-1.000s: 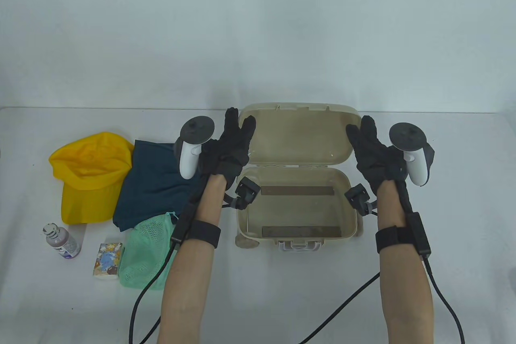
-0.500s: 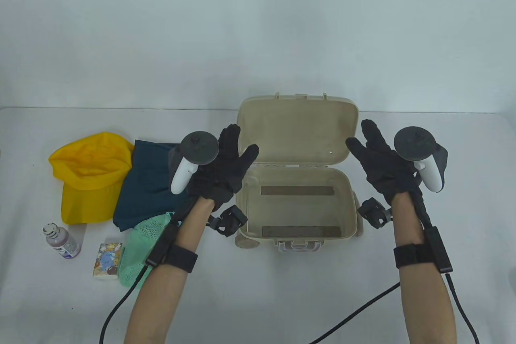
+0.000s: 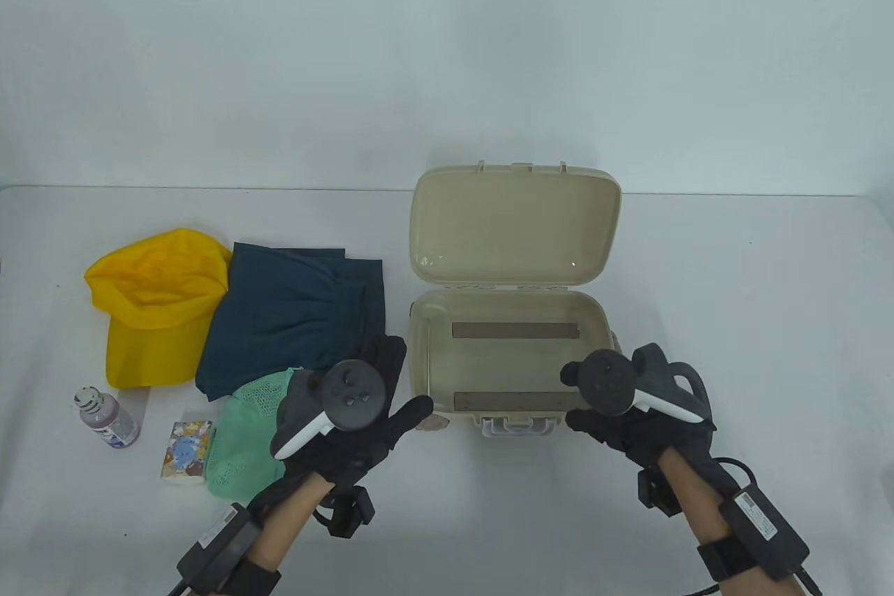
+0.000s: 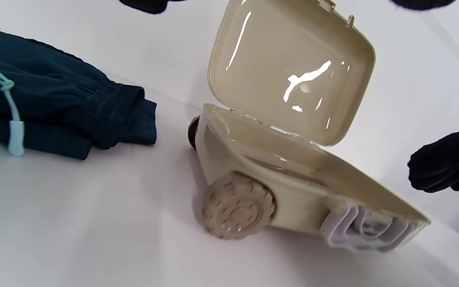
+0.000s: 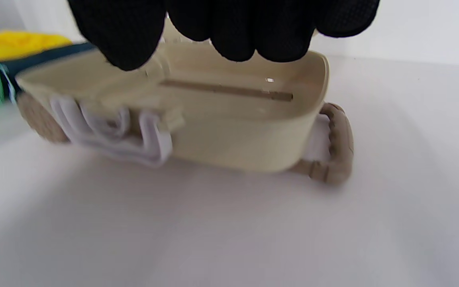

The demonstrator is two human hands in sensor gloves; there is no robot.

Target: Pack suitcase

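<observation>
1. Plainly, the suitcase [image 3: 513, 316] lies on the table [image 3: 628, 519] with its lid propped up at the far side and its tray holding nothing; the white latch faces the person

2. The things to pack lie in a cluster to the left of the case: the dark blue folded shorts [image 3: 300, 316] just beside its left wall, the yellow cap [image 3: 157, 306] further left, the green mesh bag [image 3: 244, 435] in front of the shorts, then a small printed packet [image 3: 187, 449] and a small bottle [image 3: 105, 418] at the near left

3. The left hand [image 3: 349, 435] hovers over the table between the mesh bag and the near-left corner of the case, its fingers [image 3: 387, 358] spread and loose, gripping nothing

4. The right hand [image 3: 642, 432] hangs near the near-right corner of the case, fingers slack and hanging down, also holding nothing

5. The relation that matters: every item lies on the left hand's side, the shorts ahead of its fingertips and the mesh bag just to its left, while the right hand has the whole case between it and the clothes, so the left hand is likely the one to fetch

6. The shorts' long axis runs roughly front to back, angled a little, whereas the tray's runs left to right, so they would probably need turning to lie flat inside
</observation>
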